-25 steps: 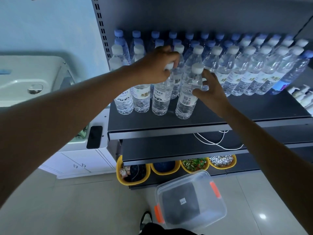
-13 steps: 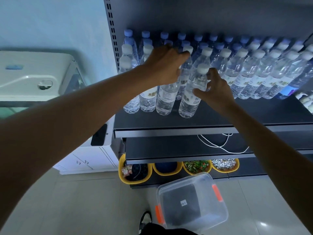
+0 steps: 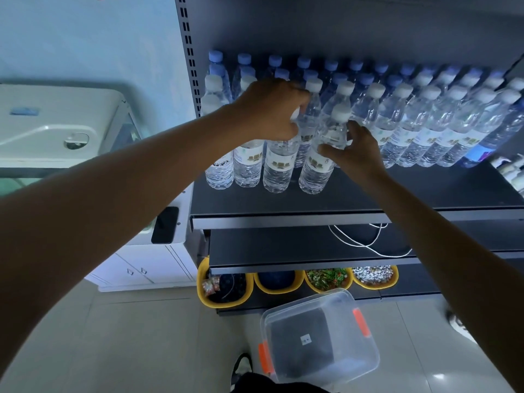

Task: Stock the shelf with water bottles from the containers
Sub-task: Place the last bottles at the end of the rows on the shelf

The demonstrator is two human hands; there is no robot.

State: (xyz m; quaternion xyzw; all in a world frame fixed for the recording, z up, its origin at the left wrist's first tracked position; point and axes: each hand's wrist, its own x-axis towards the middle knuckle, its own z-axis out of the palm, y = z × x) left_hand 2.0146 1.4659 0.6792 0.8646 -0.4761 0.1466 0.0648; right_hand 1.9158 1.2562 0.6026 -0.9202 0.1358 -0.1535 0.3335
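Rows of clear water bottles with white and blue caps fill the back of the dark shelf (image 3: 397, 194). Several more stand in a front row at its left. My left hand (image 3: 272, 112) curls over the cap of the third front-row bottle (image 3: 279, 165). My right hand (image 3: 355, 153) grips the side of the fourth front-row bottle (image 3: 316, 171) below its white cap. Both bottles stand on the shelf. The clear plastic container (image 3: 365, 361) with orange latches lies on the floor below, with no bottles in it.
A white cabinet with a machine on top (image 3: 56, 123) stands left of the shelf post. A white cable (image 3: 365, 245) lies on the lower shelf. Yellow bins (image 3: 202, 290) sit beneath it. Small white bottles (image 3: 513, 171) crowd the shelf's right edge.
Both hands stay on the same two front bottles, which now stand closer to the rows behind. My view has shifted, so the shelf sits further right in the frame.
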